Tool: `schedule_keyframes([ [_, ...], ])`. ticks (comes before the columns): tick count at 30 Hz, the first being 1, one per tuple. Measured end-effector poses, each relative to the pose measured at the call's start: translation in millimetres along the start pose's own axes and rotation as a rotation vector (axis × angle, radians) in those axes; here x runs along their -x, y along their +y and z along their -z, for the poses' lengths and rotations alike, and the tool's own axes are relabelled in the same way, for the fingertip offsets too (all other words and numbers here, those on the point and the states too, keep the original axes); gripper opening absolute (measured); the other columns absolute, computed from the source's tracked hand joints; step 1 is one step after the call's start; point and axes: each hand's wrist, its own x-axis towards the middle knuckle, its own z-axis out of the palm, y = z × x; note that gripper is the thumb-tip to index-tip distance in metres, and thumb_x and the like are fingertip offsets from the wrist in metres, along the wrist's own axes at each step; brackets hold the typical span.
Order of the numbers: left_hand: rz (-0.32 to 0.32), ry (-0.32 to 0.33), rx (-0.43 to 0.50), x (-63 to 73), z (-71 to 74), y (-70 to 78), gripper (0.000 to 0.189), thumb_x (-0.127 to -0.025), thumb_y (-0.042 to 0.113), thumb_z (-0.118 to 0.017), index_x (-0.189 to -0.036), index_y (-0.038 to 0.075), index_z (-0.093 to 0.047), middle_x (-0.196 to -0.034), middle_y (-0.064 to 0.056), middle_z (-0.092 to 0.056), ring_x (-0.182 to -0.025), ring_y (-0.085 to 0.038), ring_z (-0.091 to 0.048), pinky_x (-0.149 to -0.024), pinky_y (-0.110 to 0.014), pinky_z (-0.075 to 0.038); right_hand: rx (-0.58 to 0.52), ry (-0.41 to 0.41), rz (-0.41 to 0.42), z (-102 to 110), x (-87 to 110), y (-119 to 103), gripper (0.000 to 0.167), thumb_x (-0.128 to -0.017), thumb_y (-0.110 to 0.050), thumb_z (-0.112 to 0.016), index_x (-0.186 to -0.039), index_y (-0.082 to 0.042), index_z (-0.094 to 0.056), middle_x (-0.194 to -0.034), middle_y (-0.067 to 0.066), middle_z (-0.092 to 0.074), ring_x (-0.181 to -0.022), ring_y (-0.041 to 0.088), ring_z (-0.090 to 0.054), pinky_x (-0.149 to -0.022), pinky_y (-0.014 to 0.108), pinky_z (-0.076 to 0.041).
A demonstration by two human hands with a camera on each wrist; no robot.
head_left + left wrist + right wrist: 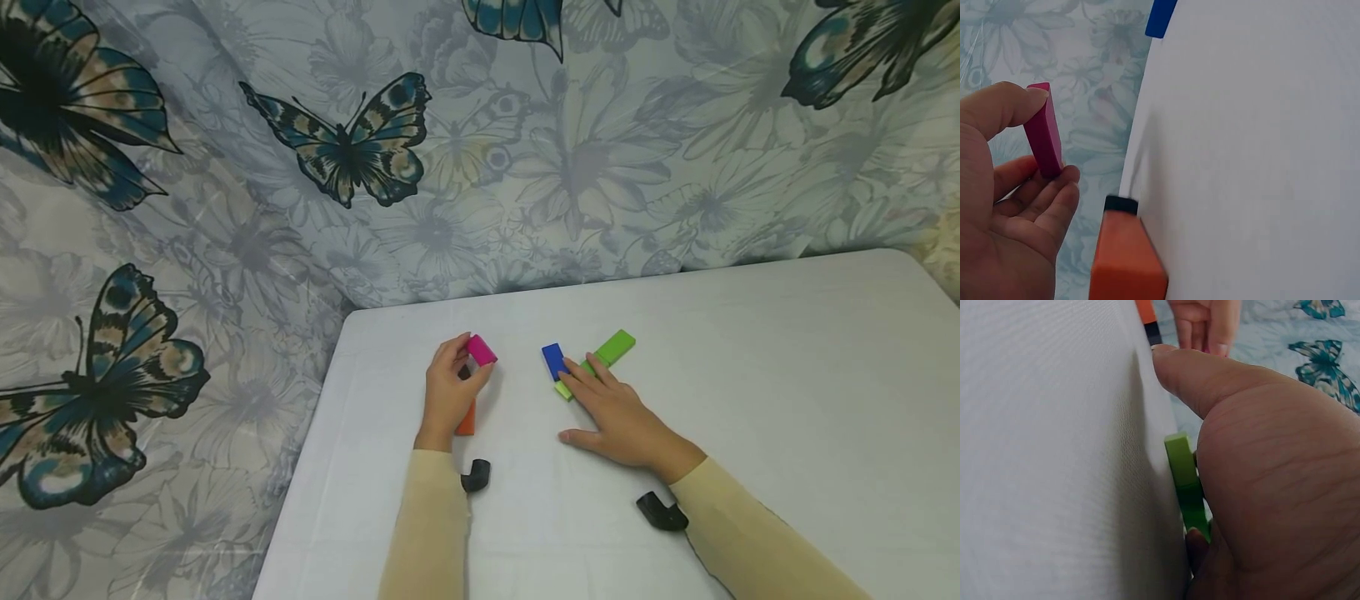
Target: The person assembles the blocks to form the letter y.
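My left hand (448,398) pinches a magenta block (482,350) between thumb and fingertips, raised above the table. Beneath that hand lies an orange block (467,419) with a black block (1121,204) at its far end. Over to the right, my right hand (626,423) has its fingers extended and its thumb spread, the fingertips over a green block (618,346). A blue block (552,358) lies beside those fingertips, and a light green piece (563,391) shows just below it. Part of the green blocks is hidden by the fingers.
A white cloth-covered table (787,400) spreads out under both hands. Behind it and at its left hangs a floral curtain (592,167) with butterfly prints. A black curved wrist mount (477,476) sticks out by the left sleeve, another mount (662,511) by the right sleeve.
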Motion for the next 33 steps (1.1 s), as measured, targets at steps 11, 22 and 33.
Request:
schedule_keyframes([
  [11,-0.028,-0.078,-0.089,-15.7,-30.2,14.2,0.062,-0.092,0.004,-0.087,-0.148,-0.002,-0.062,-0.14,-0.012,-0.063,-0.13,-0.023,-0.062,-0.111,-0.031,-0.049,0.018,-0.002,-0.016,-3,-0.2,2,0.095,-0.098,-0.058,-0.077,-0.168,-0.006,-0.041,-0.178,0.009,-0.025,-0.164,0.043,-0.007,-0.116,0.078,-0.028],
  [22,-0.006,-0.218,-0.118,-25.4,-47.3,19.2,0.065,-0.095,0.004,-0.085,-0.152,-0.005,-0.056,-0.142,-0.014,-0.062,-0.129,-0.025,-0.064,-0.108,-0.029,-0.051,0.005,-0.006,-0.026,0,0.4,-1,0.095,-0.097,-0.055,-0.08,-0.168,-0.005,-0.041,-0.178,0.01,-0.025,-0.164,0.043,-0.007,-0.116,0.079,-0.027],
  [33,0.053,-0.244,-0.133,-36.6,-56.0,9.7,0.064,-0.095,0.005,-0.084,-0.153,-0.002,-0.057,-0.146,-0.014,-0.06,-0.134,-0.024,-0.062,-0.108,-0.024,-0.048,-0.009,-0.001,-0.012,0,0.8,-1,0.095,-0.097,-0.052,-0.08,-0.168,-0.004,-0.04,-0.178,0.01,-0.025,-0.164,0.044,-0.007,-0.117,0.077,-0.026],
])
